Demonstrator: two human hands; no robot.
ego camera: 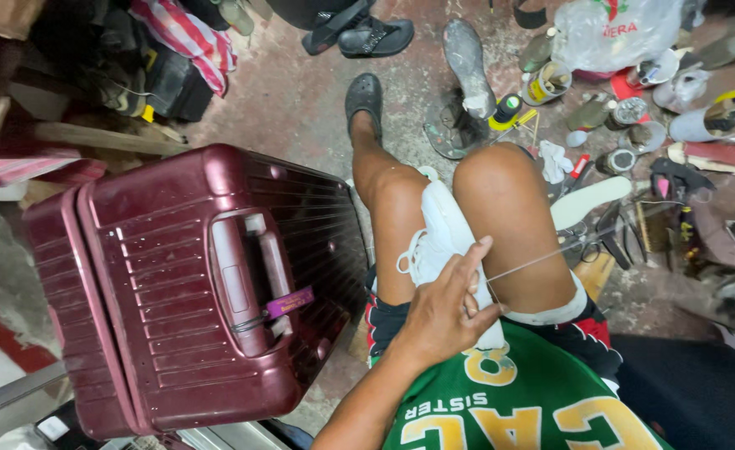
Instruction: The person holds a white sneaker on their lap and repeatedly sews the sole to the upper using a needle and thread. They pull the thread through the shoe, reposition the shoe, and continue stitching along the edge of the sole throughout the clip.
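Note:
A white sneaker (pixel 442 229) lies wedged between my bare knees, toe pointing away from me. My left hand (pixel 447 304) rests on its near end, fingers curled around the shoe's heel area. A thin thread (pixel 576 246) runs taut from under that hand out to the right, across my right thigh. My right hand is out of the frame, so whatever pulls the thread is hidden. My left foot wears a dark clog (pixel 364 98) on the concrete floor.
A dark red hard-shell suitcase (pixel 176 283) stands close on my left. Cans, bottles, a white insole (pixel 588 202), tools and a plastic bag (pixel 613 33) litter the floor at the upper right. Black sandals (pixel 359 37) and a grey shoe sole (pixel 467 62) lie ahead.

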